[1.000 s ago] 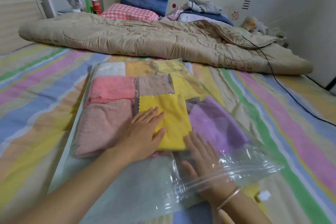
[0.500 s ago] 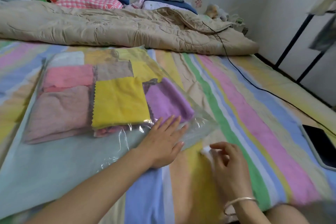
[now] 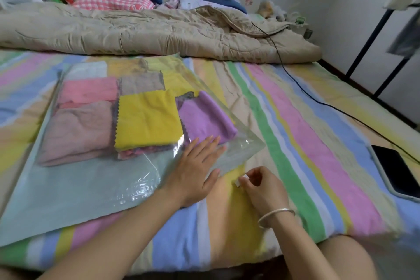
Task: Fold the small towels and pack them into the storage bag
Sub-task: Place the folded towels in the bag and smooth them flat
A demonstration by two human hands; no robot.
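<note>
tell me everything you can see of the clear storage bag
The storage bag is a clear, glossy plastic pouch lying flat on the striped bedsheet. Folded towels, yellow, purple, pink and others, fill its far half; the near half is flat and wrinkled. The left hand presses open-palmed near its right edge. The right hand, pinching a small white piece, is just beside it.

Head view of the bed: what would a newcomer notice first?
The clear storage bag lies on the striped bedsheet, the folded yellow towel and purple towel brightest inside it. The left hand rests flat on the bag's near right corner, and the right hand beside it pinches a small white piece. Behind, a beige quilt stretches across the bed.
</note>
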